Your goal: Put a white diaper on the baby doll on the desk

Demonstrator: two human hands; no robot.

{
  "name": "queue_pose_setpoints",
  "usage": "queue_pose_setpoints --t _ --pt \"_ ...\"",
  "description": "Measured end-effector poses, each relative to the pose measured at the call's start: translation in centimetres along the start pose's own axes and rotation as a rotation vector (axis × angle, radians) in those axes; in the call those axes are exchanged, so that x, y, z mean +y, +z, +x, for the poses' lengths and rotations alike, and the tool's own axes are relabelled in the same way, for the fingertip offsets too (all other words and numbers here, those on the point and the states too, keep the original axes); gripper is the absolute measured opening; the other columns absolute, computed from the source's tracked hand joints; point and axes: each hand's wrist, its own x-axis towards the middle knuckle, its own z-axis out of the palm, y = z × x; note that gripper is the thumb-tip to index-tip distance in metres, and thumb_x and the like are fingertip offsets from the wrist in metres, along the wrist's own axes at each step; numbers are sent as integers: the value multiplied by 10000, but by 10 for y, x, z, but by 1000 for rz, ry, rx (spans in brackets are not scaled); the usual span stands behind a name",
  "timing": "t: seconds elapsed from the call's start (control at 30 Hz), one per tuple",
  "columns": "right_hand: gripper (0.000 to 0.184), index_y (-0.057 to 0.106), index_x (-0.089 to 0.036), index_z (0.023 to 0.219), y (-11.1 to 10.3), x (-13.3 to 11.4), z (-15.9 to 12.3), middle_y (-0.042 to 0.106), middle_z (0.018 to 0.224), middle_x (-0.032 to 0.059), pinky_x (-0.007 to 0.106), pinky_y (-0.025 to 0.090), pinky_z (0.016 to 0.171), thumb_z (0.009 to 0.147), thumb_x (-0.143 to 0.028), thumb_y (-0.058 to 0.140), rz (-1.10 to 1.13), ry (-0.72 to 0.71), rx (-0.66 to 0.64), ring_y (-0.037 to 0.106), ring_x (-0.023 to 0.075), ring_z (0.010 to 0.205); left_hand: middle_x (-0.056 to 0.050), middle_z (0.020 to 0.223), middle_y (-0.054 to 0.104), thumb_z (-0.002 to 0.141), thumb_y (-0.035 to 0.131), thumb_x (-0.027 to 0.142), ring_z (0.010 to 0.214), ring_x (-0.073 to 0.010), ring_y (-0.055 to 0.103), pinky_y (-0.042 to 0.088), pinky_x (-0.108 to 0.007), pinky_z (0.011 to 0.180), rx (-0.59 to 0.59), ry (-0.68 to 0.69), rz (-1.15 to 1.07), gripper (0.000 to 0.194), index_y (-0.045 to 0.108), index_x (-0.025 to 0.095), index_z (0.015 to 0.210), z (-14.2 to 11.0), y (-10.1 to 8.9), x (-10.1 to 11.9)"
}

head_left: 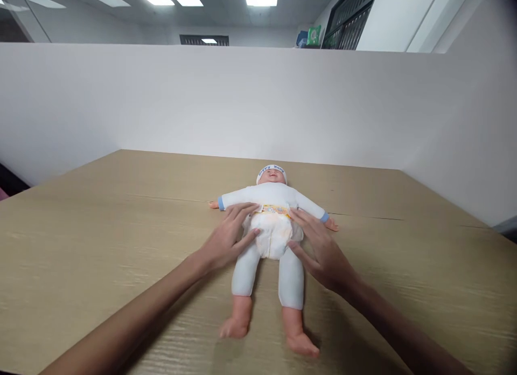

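Note:
A baby doll (pixel 271 193) in a white suit with blue cuffs and a white lettered cap lies on its back, feet toward me. Round its hips sits a white diaper (pixel 273 235) with a yellow-orange patterned waistband. My left hand (pixel 231 235) rests against the diaper's left side, fingers stretched toward the waistband and thumb on the front. On the other side my right hand (pixel 321 248) touches the diaper's edge, its fingers extended near the waistband's right end and the thumb lower down. Both hands are open, with fingers and thumb apart.
The doll lies on a wide wood-toned table (pixel 121 245) with seams across it. A white partition (pixel 258 100) rises behind the table's far edge, and a white wall (pixel 456 132) stands at the right. Beyond the partition, a green package (pixel 313 35) shows near a dark barred window.

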Motion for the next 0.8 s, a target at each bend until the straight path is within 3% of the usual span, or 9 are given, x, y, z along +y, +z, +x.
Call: queue_pose_setpoints --t 0.1,0.23,0.3,0.4,0.53,0.67,0.8 --pt "639 328 -268 1763 2 12 8 431 1776 92 586 318 1374 1161 -450 438 18 -68 -114 359 302 1677 -93 1695 503 1169 434 426 1568 -315 436 329 -540 1317 -119 65 14 511 463 346 1673 7 3 -11" --pt "561 427 -263 1711 -2 51 19 496 1737 83 567 256 1386 1171 -403 369 -17 -77 8 408 280 1648 -96 1669 530 1179 361 414 1547 -315 448 319 -508 1305 -68 76 43 533 433 340 1701 16 3 -31" --pt "582 467 -207 1682 -5 75 27 522 1712 123 558 279 1366 1145 -429 427 -82 31 71 438 312 1620 -106 1667 532 1167 390 438 1536 -318 445 328 -502 1290 2 13 101 552 419 309 1703 25 1 -45" --pt "603 590 -144 1563 -3 100 41 613 1608 185 539 387 1277 1063 -481 560 -166 268 -15 539 382 1507 -153 1633 561 1094 531 462 1507 -359 450 340 -535 1262 -17 -180 299 587 500 210 1622 46 -2 -67" --pt "437 736 -149 1306 13 104 58 772 1308 206 429 533 1021 1041 -450 563 -167 442 -108 722 368 1196 -235 1438 685 1000 637 405 1369 -419 562 399 -562 1175 -96 -367 418 529 634 105 1436 72 6 -82" --pt "411 755 -140 1167 21 86 66 794 1187 232 374 530 856 1046 -443 505 -146 581 -79 753 363 1064 -230 1256 759 971 646 352 1212 -381 669 507 -445 979 -18 -499 392 384 666 94 1256 80 12 -57" --pt "450 736 -172 1285 -12 58 45 807 1242 180 366 560 876 1022 -447 495 -40 591 -60 759 337 1087 -176 1164 777 973 655 461 1031 -330 738 519 -380 794 75 -617 314 361 606 159 1164 47 0 21"
